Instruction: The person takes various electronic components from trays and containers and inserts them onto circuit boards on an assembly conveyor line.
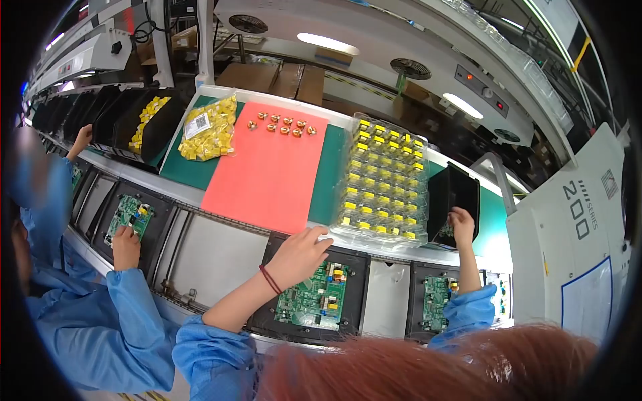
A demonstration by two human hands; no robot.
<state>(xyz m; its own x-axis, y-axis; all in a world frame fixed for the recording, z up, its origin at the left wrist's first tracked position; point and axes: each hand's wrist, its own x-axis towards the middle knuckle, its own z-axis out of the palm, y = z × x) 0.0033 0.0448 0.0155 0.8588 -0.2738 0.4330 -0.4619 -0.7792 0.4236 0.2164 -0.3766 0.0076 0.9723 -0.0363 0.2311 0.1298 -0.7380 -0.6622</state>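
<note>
My left hand (pixel 304 257), a dark red band at its wrist, hovers over the upper part of a green circuit board (pixel 311 301) in a black carrier (pixel 358 294). Its fingers are bent together near the front left corner of a clear plastic tray (pixel 341 234) of yellow-topped components (pixel 381 184); what they hold, if anything, is hidden. At the front of a black bin (pixel 461 190), my right hand (pixel 461 227) has its fingers pinched. Small parts (pixel 445 231) show beside the fingertips, but I cannot make out what is between them.
A pink sheet (pixel 267 174) carries several round copper-coloured parts (pixel 284 124). Left of it lies a bag of yellow parts (pixel 210 130). Another board (pixel 435 301) sits on the line at right. At left, a co-worker's hand (pixel 126 247) touches a board (pixel 130 217); another hand (pixel 83 137) is near black bins.
</note>
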